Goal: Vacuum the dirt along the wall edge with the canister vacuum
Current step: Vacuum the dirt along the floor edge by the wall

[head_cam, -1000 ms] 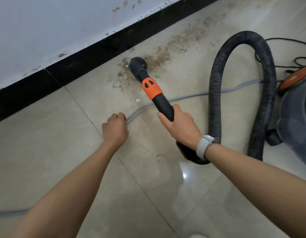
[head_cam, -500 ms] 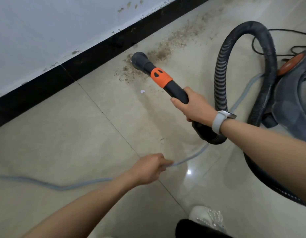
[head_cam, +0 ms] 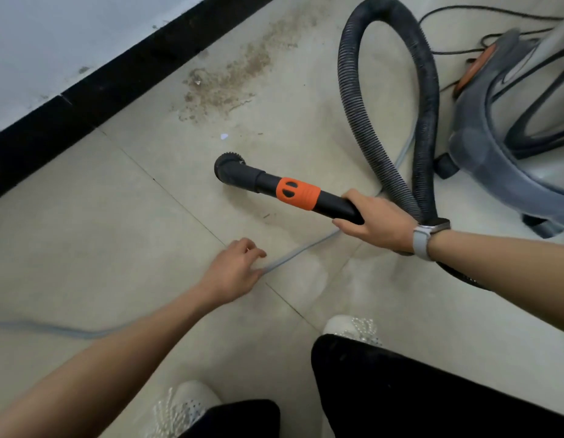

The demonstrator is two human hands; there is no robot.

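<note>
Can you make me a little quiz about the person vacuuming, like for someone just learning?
1. True or false: the brush nozzle sits on the dirt patch.
2. Which hand grips the wand? A) left hand B) right hand
3. What does the left hand touch?

Key: 1. False, it lies on bare tile, apart from the dirt. 2. B. 3. The thin grey cable on the floor.

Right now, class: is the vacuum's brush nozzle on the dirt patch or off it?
Off it: the brush nozzle sits on bare tile, apart from the dirt patch.
</note>
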